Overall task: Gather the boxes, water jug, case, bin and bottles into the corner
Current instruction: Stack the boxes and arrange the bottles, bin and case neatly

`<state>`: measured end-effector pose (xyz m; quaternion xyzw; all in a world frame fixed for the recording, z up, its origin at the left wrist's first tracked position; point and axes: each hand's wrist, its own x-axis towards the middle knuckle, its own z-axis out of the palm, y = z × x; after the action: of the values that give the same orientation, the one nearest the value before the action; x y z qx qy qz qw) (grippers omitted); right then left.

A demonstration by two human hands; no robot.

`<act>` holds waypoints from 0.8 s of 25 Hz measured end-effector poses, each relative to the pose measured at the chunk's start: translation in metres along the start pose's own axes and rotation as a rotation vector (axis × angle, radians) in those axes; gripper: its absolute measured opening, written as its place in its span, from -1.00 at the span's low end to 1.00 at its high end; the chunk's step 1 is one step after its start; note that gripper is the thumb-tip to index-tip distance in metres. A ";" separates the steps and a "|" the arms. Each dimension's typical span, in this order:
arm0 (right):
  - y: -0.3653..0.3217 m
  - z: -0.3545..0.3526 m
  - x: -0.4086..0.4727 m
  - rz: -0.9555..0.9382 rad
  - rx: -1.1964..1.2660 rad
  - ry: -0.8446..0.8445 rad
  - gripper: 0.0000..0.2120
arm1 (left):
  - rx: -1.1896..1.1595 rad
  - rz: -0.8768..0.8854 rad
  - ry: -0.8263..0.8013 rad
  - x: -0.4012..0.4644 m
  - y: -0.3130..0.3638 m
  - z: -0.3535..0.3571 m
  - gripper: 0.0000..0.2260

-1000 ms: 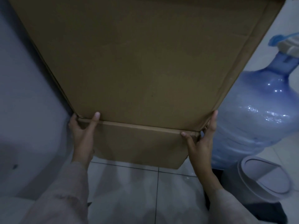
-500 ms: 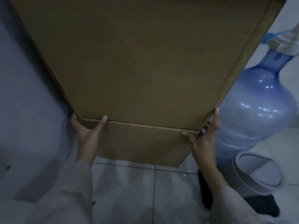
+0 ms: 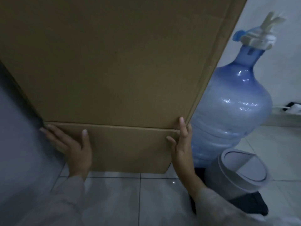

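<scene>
Pale floor tiles (image 3: 114, 193) run up to a grey wall (image 3: 17, 128) on the left, and a large flattened cardboard box (image 3: 114, 70) stands against that wall, filling most of the view. Its long axis runs upward and out of frame at the top, leaning away from the camera; a lower flap (image 3: 123, 147) folds toward the person at a crease.

The left hand (image 3: 73, 149) rests flat on the flap's left part, fingers straight and spread, thumb up on the flap's face. The right hand (image 3: 182, 144) holds the right end of the crease, thumb on the front and fingers wrapped round the edge.

Just right of the box stands a blue water jug (image 3: 231, 115), upright, neck pointing up, a pump cap (image 3: 254, 36) on top. A grey bin (image 3: 242, 170) with a swing lid sits in front of it, over something dark on the floor that I cannot identify.

The step in hand looks like setting the box into the corner. Next, I judge, it needs pressing flush to the wall so it stays upright once let go.
</scene>
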<state>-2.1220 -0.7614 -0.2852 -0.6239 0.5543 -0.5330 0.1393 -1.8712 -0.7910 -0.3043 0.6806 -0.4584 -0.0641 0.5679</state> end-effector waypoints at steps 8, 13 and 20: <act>0.003 0.008 -0.074 0.269 -0.037 -0.235 -0.19 | 0.160 -0.116 -0.568 -0.088 -0.016 0.022 -0.17; -0.044 -0.060 -0.040 0.112 -0.051 -0.154 -0.55 | 0.047 -0.360 -0.640 -0.092 0.061 0.030 -0.22; -0.061 -0.210 -0.050 0.153 -0.383 -0.282 -0.72 | -0.192 0.163 -1.140 -0.177 0.112 0.042 -0.52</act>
<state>-2.2519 -0.6105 -0.1815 -0.6634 0.6659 -0.3137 0.1346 -2.0594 -0.6898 -0.3029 0.4465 -0.7348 -0.4176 0.2939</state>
